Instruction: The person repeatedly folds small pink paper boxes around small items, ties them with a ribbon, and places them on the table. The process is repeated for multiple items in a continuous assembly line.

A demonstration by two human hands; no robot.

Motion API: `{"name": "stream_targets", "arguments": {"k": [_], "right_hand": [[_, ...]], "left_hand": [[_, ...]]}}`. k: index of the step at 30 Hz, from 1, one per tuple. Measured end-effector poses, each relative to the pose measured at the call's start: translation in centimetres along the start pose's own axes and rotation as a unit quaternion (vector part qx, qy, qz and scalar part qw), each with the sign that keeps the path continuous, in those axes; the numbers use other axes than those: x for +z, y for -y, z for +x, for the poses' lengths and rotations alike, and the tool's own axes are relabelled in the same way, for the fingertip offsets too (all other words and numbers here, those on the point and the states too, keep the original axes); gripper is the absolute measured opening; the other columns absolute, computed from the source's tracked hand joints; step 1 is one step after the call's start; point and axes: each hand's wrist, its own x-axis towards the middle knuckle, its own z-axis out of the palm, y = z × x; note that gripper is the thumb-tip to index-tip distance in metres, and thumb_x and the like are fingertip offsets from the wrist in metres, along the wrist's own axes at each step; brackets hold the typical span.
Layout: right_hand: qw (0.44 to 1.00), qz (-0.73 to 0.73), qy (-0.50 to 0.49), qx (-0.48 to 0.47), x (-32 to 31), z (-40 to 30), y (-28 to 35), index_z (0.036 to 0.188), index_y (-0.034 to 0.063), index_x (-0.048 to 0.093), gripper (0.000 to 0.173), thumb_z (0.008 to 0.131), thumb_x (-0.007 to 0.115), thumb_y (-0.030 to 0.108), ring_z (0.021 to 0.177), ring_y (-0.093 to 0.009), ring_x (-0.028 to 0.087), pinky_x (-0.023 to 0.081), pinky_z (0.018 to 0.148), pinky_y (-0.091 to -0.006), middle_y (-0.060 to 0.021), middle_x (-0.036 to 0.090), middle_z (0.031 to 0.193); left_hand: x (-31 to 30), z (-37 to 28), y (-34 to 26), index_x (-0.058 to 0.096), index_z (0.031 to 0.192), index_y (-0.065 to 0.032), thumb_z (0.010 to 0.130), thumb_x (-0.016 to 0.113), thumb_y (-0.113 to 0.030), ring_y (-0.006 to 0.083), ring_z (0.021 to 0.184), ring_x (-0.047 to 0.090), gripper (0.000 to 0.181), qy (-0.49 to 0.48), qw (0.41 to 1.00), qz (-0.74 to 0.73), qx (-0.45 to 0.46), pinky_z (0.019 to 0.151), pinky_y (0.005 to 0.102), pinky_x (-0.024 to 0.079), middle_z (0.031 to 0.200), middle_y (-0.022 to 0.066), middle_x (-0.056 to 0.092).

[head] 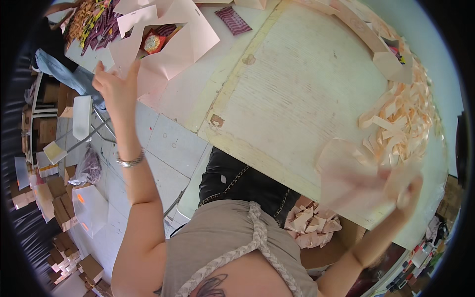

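My left hand (118, 80) is raised at the upper left with thumb and fingers apart, holding nothing. Near its fingertips lie folded pale pink paper boxes (182, 48); through a gap in one shows a red and gold wrapped packet (154, 42). At the right, my right hand (406, 193) is blurred by motion and grips a pale pink paper piece (349, 182) over the table edge. Beside it spreads a heap of peach ribbons (404, 118). A purple striped packet (233, 20) lies at the top of the table.
The white worn table (282, 85) has a taped seam. Purple and yellow packets (107, 26) are piled at the far left, near another person in jeans (63, 74). Below the table, a cardboard box (347, 237) holds folded pink papers (311, 226). A white stool (82, 117) stands left.
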Motion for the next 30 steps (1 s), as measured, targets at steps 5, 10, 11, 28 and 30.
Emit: {"name": "stream_targets", "arguments": {"k": [5,10,11,28,30], "right_hand": [[0.938,-0.087,0.309,0.127,-0.8,-6.2,4.7,0.103,0.0006,0.070,0.045,0.063,0.083,0.016,0.079,-0.024,0.069,0.051,0.074,-0.0345,-0.0099,0.073,0.091],[0.993,-0.007,0.090,0.079,8.2,-1.0,5.6,0.115,0.0003,0.065,0.044,0.074,0.077,0.010,0.064,-0.012,0.056,0.047,0.063,-0.0260,-0.0081,0.071,0.095],[0.992,0.047,0.058,0.098,10.6,0.8,5.8,0.127,0.0013,0.057,0.051,0.080,0.073,0.008,0.061,-0.007,0.049,0.045,0.058,-0.0215,-0.0068,0.069,0.096],[0.949,0.284,0.136,0.014,18.2,4.3,8.8,0.149,0.0021,0.015,0.062,0.095,0.044,0.004,0.076,-0.031,0.064,0.051,0.072,-0.0380,-0.0173,0.066,0.089],[0.960,0.255,0.111,-0.043,18.1,4.8,7.9,0.145,0.0048,0.029,0.056,0.092,0.045,0.000,0.081,-0.030,0.062,0.051,0.076,-0.0366,-0.0150,0.065,0.097]], "left_hand": [[-2.6,-0.5,1.6,0.046,0.130,0.0071,0.090,0.058,-0.005,0.0108,0.088,0.060,0.044,0.247,0.953,-0.139,-0.104,0.071,0.0239,0.049,0.101,0.0100,0.066],[-3.2,-6.4,-3.6,0.043,0.136,0.0047,0.090,0.061,-0.004,0.0101,0.099,0.057,0.050,0.307,0.908,-0.281,-0.051,0.077,0.0223,0.048,0.116,0.0104,0.061],[-3.2,-7.6,-5.6,0.043,0.136,0.0043,0.090,0.061,-0.004,0.0106,0.102,0.056,0.050,0.343,0.884,-0.310,-0.066,0.079,0.0231,0.048,0.118,0.0104,0.060],[-1.1,-10.8,-17.4,0.015,0.147,0.0082,0.088,0.061,-0.029,0.0372,0.125,0.038,0.083,0.592,0.709,-0.178,0.340,0.104,0.0403,0.034,0.143,0.0240,0.037],[-0.5,-10.5,-16.9,0.021,0.148,0.0023,0.085,0.063,-0.016,0.0355,0.120,0.043,0.078,0.590,0.713,-0.172,0.340,0.099,0.0374,0.039,0.139,0.0186,0.045]]}}
